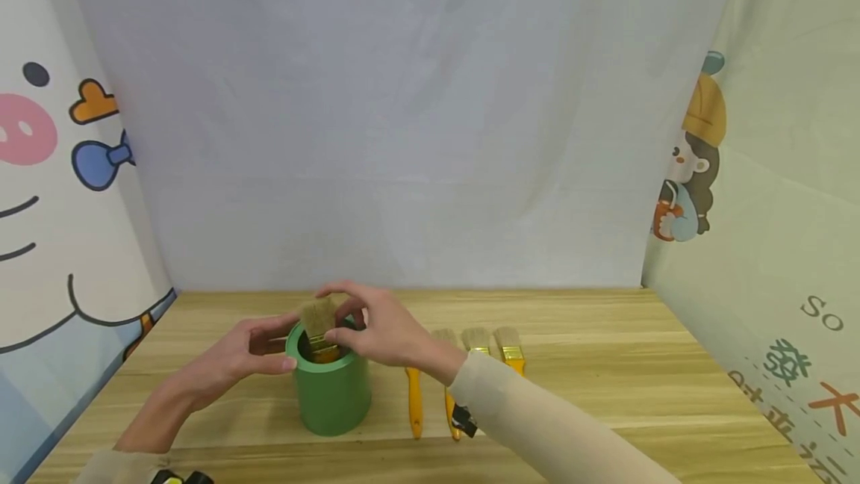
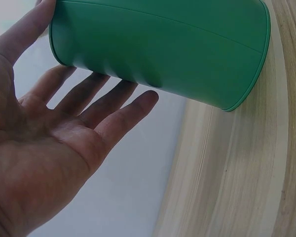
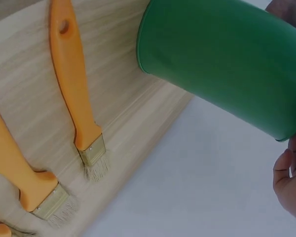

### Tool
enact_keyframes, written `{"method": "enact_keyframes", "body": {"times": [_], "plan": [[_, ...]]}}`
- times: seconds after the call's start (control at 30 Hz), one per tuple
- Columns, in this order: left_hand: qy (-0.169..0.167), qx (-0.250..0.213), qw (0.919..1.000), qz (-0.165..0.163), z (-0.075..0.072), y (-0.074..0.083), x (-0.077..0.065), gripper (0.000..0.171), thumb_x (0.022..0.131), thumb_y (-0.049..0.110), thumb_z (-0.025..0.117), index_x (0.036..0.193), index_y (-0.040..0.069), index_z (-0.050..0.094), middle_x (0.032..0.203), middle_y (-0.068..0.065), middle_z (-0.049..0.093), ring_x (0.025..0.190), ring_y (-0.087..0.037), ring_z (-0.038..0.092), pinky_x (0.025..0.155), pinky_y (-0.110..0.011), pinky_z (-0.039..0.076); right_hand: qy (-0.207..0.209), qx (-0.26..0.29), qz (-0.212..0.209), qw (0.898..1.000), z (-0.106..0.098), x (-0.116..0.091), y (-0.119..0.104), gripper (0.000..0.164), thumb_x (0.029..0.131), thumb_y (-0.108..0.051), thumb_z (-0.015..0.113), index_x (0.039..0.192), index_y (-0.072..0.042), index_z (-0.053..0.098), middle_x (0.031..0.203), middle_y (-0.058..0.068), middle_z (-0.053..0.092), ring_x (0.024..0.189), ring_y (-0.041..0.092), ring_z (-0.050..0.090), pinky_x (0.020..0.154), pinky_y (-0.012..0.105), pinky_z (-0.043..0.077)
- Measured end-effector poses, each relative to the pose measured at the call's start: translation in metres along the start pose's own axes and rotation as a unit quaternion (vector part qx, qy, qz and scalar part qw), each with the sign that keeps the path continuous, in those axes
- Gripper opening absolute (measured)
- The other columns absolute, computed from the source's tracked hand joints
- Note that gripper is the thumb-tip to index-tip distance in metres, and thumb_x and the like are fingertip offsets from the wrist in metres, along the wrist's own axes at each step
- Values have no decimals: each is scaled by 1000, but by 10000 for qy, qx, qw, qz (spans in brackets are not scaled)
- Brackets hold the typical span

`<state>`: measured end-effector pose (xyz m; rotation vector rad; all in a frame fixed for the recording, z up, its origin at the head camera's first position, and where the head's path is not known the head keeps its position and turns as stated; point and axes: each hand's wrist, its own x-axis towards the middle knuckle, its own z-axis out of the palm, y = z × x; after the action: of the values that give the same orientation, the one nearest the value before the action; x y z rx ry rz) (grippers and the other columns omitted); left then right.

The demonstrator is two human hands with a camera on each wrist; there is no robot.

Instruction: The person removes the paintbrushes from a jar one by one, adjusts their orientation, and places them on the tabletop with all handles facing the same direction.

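A green cylindrical container (image 1: 334,398) stands upright on the table, its open top facing up. My left hand (image 1: 231,357) holds it at the left of the rim, thumb in front and fingers behind. From the left wrist view, the fingers of that hand (image 2: 54,131) reach along the green wall. A paintbrush (image 1: 316,317) stands in the container with bristles up and its handle mostly hidden inside. My right hand (image 1: 386,327) pinches this brush near the bristles and metal band. Only part of the right hand (image 3: 292,182) shows in the right wrist view.
Three orange-handled paintbrushes lie on the table right of the container: one nearest (image 3: 71,79), a middle one (image 3: 7,155) and a far one (image 1: 512,353). My right forearm passes over them. A pale cloth (image 1: 403,133) hangs behind the wooden table (image 1: 605,394), with printed cloths at both sides.
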<state>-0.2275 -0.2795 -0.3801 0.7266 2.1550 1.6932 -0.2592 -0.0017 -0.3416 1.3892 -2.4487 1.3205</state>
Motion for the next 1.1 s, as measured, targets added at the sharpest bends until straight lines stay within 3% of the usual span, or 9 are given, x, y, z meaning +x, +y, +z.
{"method": "enact_keyframes", "body": {"times": [0.17, 0.43, 0.6, 1.1], "plan": [[-2, 8, 10000, -43, 0, 0, -1, 79, 104, 12, 64, 163, -12, 18, 165, -35, 24, 145, -58, 33, 102, -35, 51, 148, 101, -245, 9995, -6, 3, -2, 47, 98, -8, 76, 142, -13, 60, 97, -1, 77, 73, 5, 59, 65, 23, 45], [16, -19, 10000, -14, 1, -1, 1, 76, 103, 11, 65, 164, -6, 24, 168, -29, 22, 145, -55, 35, 102, -35, 51, 277, 436, -309, 9982, -18, 9, -9, 49, 97, -1, 75, 143, -11, 59, 98, 8, 77, 83, 5, 70, 77, 28, 57], [35, -11, 10000, -56, 0, -1, 2, 72, 103, 10, 65, 165, 1, 30, 168, -24, 26, 146, -53, 37, 102, -36, 51, 449, 637, -329, 9964, -27, 13, -14, 51, 96, 2, 75, 143, -11, 60, 99, 9, 78, 86, 6, 73, 82, 28, 59], [-19, -46, 10000, 20, -1, -4, 3, 69, 104, 8, 64, 166, 5, 33, 167, -24, 29, 145, -50, 40, 101, -37, 52, 900, 676, -661, 9914, -58, 22, -30, 49, 95, 2, 76, 141, -7, 61, 100, 11, 78, 88, 10, 75, 81, 31, 60]]}}
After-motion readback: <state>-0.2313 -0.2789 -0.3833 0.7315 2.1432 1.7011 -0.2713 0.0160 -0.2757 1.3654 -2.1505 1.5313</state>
